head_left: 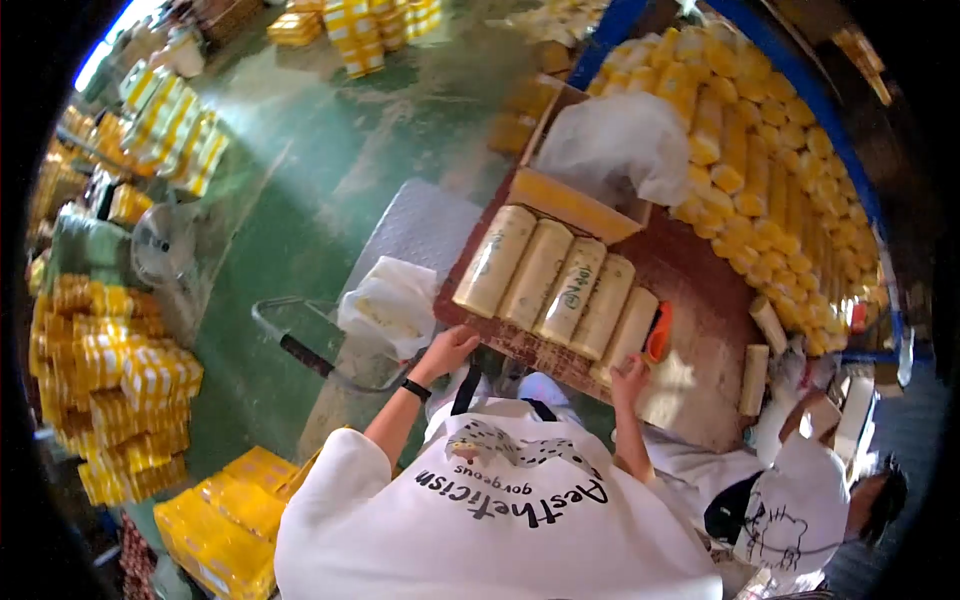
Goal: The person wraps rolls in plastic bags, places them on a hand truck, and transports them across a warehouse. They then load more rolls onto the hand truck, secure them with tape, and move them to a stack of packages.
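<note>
Several long cylindrical packs in clear printed wrap lie side by side on a worn red tabletop (692,262). At the left end of the row is one pack (495,262); green print shows on the middle pack (574,288). My left hand (452,350), with a dark wristband, is curled at the table's near edge, below the leftmost pack. What lies inside its fingers is hidden. My right hand (629,380) is closed at the near end of the rightmost pack (632,328). An orange tool (659,332) lies right beside that pack.
An open cardboard box (578,205) with clear plastic film (618,145) stands behind the packs. Yellow-ended packs (740,150) are stacked in a blue frame. A person (790,505) in white is close on my right. A white bag (392,305) and metal handle (290,345) are at left.
</note>
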